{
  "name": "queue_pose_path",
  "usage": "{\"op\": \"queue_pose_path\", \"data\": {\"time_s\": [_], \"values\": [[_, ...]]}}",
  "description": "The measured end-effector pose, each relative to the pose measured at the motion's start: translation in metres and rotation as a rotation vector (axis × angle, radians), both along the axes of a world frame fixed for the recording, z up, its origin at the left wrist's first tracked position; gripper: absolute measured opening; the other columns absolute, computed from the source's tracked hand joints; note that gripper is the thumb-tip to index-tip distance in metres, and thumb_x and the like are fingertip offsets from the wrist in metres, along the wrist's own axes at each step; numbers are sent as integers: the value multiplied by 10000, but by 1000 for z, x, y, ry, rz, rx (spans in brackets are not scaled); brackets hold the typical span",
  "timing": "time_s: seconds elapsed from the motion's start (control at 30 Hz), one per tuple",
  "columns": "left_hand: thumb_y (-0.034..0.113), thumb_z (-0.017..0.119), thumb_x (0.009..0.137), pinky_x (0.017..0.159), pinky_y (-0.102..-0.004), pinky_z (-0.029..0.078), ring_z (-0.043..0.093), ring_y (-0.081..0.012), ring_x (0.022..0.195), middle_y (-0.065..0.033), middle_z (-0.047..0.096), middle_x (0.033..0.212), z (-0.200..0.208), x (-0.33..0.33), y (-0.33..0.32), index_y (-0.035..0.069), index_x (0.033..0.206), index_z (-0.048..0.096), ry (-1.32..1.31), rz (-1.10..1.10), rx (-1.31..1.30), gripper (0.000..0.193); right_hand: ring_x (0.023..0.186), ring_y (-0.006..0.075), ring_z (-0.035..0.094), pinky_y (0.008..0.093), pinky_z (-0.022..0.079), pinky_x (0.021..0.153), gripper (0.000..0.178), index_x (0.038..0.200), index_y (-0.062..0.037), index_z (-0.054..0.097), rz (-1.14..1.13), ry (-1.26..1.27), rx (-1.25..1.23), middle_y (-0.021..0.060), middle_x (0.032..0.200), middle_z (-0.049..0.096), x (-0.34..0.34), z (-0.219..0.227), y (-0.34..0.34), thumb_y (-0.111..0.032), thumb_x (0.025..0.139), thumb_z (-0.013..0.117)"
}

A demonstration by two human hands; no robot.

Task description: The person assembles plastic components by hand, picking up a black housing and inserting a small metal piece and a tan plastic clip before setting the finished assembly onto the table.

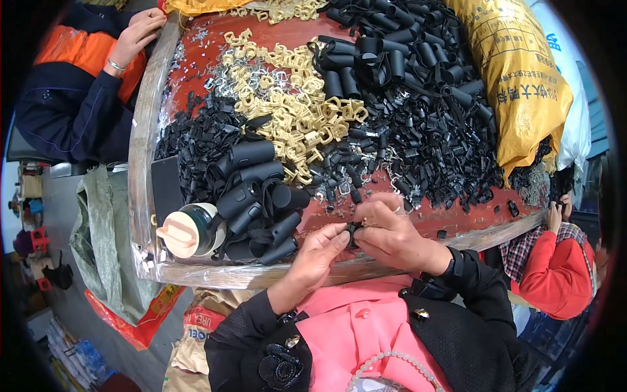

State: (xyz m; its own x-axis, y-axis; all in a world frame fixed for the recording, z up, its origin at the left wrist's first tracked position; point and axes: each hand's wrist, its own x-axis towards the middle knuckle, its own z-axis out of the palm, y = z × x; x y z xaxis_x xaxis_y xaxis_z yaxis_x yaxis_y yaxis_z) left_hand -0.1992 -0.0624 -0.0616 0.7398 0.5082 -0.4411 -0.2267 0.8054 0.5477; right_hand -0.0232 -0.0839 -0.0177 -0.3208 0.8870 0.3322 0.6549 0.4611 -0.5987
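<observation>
Above the near edge of the red table (320,219), my left hand (312,256) and my right hand (395,236) meet. Both are closed, pinching a small black plastic part (353,228) between their fingertips. Its exact kind is mostly hidden by the fingers. Just beyond my hands lie loose small black parts (450,147) in a wide heap, with little metal pieces (343,187) among them. Left of my left hand are several black cylindrical cases (261,171) with straps, piled together.
Cream plastic clips (300,127) run through the table's middle. More black cylinders (392,46) lie at the far side. A jar with a peach lid (179,234) stands at the near left corner. Yellow sack (516,78) at right; co-workers sit left (78,98) and right (558,271).
</observation>
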Motion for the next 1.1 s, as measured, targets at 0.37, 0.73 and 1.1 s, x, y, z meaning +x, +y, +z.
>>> {"op": "queue_pose_path", "data": {"time_s": [0.37, 0.73, 1.1], "values": [[190, 452, 894, 810, -277, 452, 521, -124, 969, -60, 536, 1070, -8, -2, 0, -13, 1134, 464, 17, -180, 258, 314, 929, 248, 435, 374, 305, 737, 104, 623, -82, 553, 19, -76, -161, 16, 932, 498, -1, 3, 1, -92, 565, 639], [106, 510, 859, 800, -257, 470, 556, -138, 899, -94, 556, 1037, -4, 5, 6, -17, 1108, 463, -104, 69, -140, 282, 854, 214, 473, 338, 327, 717, 121, 660, -87, 545, -190, 88, 65, 27, 859, 510, 22, -15, 23, -108, 579, 633], [115, 521, 854, 781, -266, 480, 575, -177, 888, -96, 567, 999, -3, 5, 6, -19, 1104, 457, -98, 91, -151, 291, 751, 226, 481, 336, 339, 677, 75, 720, -65, 554, -393, -507, 67, 26, 730, 508, 77, -23, 38, -66, 667, 608]]}}
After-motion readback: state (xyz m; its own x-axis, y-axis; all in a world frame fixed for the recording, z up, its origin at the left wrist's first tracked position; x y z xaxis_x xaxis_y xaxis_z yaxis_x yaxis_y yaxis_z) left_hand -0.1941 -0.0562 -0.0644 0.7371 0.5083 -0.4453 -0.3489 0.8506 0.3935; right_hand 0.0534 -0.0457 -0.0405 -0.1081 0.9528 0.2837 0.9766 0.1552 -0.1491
